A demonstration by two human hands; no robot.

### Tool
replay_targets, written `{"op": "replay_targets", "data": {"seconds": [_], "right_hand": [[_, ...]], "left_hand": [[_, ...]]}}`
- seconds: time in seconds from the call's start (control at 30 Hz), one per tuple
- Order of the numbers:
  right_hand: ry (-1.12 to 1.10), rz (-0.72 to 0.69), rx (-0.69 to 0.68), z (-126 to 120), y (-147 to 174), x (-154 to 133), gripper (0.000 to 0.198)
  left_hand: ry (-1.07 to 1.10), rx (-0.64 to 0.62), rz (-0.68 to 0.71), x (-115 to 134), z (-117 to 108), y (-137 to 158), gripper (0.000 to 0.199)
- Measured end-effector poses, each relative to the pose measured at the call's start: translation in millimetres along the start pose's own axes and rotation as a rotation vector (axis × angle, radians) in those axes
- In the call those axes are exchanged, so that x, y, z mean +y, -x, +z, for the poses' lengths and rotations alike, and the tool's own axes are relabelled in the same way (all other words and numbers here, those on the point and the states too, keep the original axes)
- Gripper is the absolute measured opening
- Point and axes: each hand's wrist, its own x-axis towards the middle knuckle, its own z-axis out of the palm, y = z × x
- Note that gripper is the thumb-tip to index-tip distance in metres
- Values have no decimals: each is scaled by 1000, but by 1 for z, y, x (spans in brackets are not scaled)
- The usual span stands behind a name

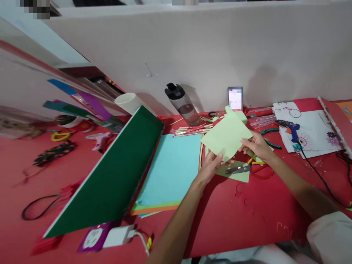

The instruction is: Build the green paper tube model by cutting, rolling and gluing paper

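Two hands hold one light green paper piece up over the red table. The left hand pinches its lower corner, with the fingers closed on the paper. The right hand grips its right edge, thumb on top and fingers under it. The paper looks already cut: it has a square body, and a small tab sticks out at the top. So some cutting looks done, as far as one can tell. The scissors lie put down on the table just under the hands, on another green paper scrap. The paper piece has no glue or sticks on it that can be seen, so joining or more trimming may be what is left. The piece is tilted like a diamond. Its long line runs from the left hand up and away toward the wall, and the tab end points at the wall. Near by lie a stack of colored paper sheets, a dark green board, wooden sticks, a glue gun and a water bottle.
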Motion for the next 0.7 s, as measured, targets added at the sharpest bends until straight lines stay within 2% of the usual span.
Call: {"op": "replay_targets", "data": {"seconds": [0.17, 0.37, 0.43, 0.5, 0.57, 0.6, 0.7], "right_hand": [[70, -29, -102, 4, 4, 4, 42], [218, -39, -61, -1, 2, 4, 35], [180, -42, -36, -1, 0, 6, 37], [107, -48, -9, -1, -1, 8, 39], [53, -58, 9, 2, -1, 10, 42], [43, -60, -2, 3, 0, 11, 44], [71, -42, -108, 10, 6, 12, 47]], "left_hand": [[-121, 183, 46, 2, 10, -4, 53], [-213, 219, 124, 9, 0, -4, 46], [-170, 156, 176, 9, -4, -2, 47], [-126, 2, 206, 9, -6, 0, 58], [-149, -158, 184, 8, -7, 2, 73], [-191, -193, 159, 7, -7, 3, 75], [-361, -111, 79, 3, -3, 6, 60]]}}
